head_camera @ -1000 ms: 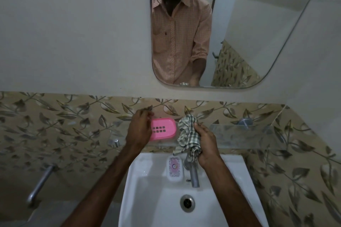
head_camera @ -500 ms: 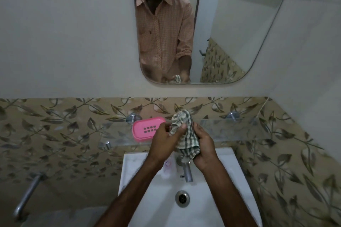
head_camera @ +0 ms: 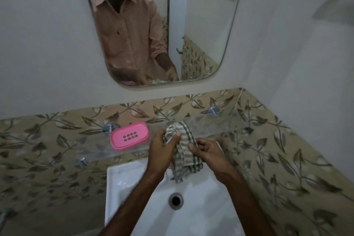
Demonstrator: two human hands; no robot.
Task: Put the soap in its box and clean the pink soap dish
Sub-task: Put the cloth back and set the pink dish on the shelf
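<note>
A: What do we count here?

B: Two hands and one cloth between them. Our left hand point(head_camera: 160, 148) is clamped on the upper bunch of the checked cloth point(head_camera: 183, 147), thumb pressed over the fold. Our right hand point(head_camera: 206, 150) is curled shut on the lower folds, so both hands grip the same cloth.

A: And the task's thing?

B: One pink soap dish point(head_camera: 129, 136), just beyond our left hand and further to the left, lying on the glass shelf point(head_camera: 210, 122) with nothing on it. It is a rounded rectangle of smooth plastic, with eight small slots in two rows at its middle.

A: The soap and its box?

B: We cannot see them; our arms cover that part.

A: What else?

B: One white basin point(head_camera: 122, 182) under our wrists, glossy, with one round metal drain point(head_camera: 175, 200). One metal tap point(head_camera: 177, 177) shows just below the cloth. The cloth is soft, woven, pale with dark stripes, and crumpled. Behind the shelf we see leaf-patterned tiles point(head_camera: 57, 149), and above it one mirror point(head_camera: 201, 25) with rounded corners.
</note>
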